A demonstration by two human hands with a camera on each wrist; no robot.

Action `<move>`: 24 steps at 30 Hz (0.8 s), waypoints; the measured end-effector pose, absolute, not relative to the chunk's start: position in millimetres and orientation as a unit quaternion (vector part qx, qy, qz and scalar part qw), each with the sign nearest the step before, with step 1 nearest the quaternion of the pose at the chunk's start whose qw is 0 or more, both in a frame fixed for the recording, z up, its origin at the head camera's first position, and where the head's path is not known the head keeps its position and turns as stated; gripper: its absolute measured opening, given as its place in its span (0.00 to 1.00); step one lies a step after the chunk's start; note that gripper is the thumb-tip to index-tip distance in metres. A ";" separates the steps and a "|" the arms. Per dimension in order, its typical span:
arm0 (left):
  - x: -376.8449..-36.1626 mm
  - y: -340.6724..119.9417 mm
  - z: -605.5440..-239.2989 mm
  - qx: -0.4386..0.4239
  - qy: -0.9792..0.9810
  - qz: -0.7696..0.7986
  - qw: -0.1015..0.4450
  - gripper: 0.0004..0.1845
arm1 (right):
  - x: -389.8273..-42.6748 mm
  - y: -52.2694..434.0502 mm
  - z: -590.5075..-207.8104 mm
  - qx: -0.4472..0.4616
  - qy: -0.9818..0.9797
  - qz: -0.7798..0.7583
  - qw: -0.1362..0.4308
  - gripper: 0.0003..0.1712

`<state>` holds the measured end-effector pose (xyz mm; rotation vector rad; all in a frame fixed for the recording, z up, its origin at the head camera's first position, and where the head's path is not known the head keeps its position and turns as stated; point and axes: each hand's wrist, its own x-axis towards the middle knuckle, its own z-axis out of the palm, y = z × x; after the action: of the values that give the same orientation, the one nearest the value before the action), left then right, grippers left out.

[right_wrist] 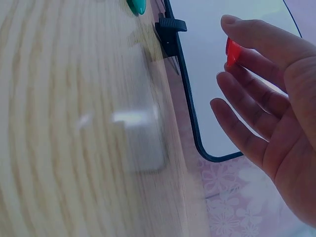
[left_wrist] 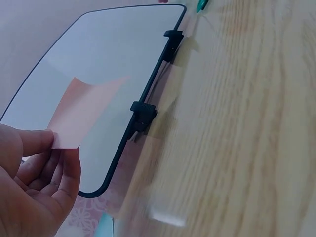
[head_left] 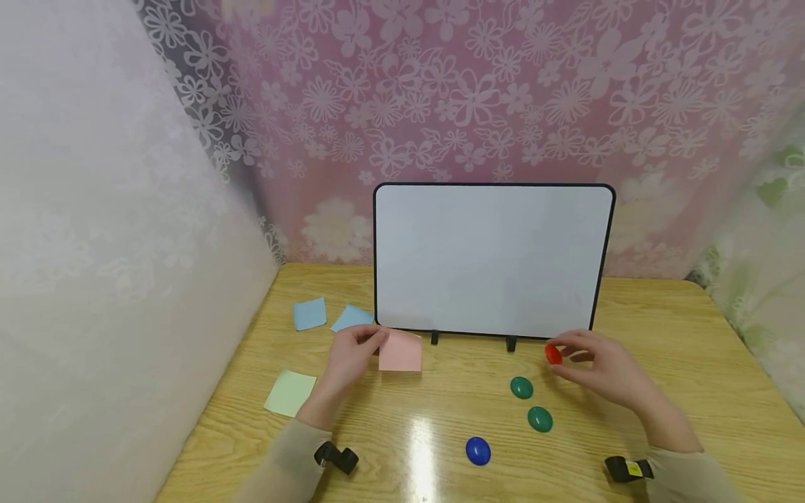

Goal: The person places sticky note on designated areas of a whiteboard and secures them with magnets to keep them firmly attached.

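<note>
To the right of the left hand, we see a square pink paper note extending from its pinching thumb and fingers. At the left end of the right hand, we see a round glossy red disc clamped between thumb and fingers, with two round glossy green discs lying left of that hand.

Pink note, red disc, green discs, blue disc, blue notes, black-edged white board, white-flowered pink curtain
</note>
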<state>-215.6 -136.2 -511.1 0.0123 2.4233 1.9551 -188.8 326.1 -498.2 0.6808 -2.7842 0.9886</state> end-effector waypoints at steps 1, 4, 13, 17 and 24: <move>-216.6 -134.8 -510.8 0.005 0.778 0.628 0.012 0.12 | -189.1 325.2 -497.9 0.226 -0.917 0.323 0.056 0.19; -219.4 -131.0 -510.2 0.007 0.779 0.627 0.006 0.12 | -190.2 322.1 -496.5 0.231 -0.915 0.325 0.060 0.19; -222.7 -120.8 -508.1 0.022 0.769 0.638 0.009 0.12 | -195.9 313.4 -495.5 0.233 -0.914 0.326 0.060 0.19; -225.9 -115.8 -506.4 0.026 0.769 0.639 0.009 0.12 | -199.7 307.5 -494.5 0.245 -0.911 0.323 0.075 0.20; -227.8 -107.1 -504.8 0.043 0.775 0.631 0.014 0.12 | -206.7 293.6 -489.1 0.258 -0.912 0.309 0.078 0.21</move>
<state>-227.8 -107.1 -504.8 0.1347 2.4116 1.9645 -206.7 293.6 -489.1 0.7710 -2.7316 0.9238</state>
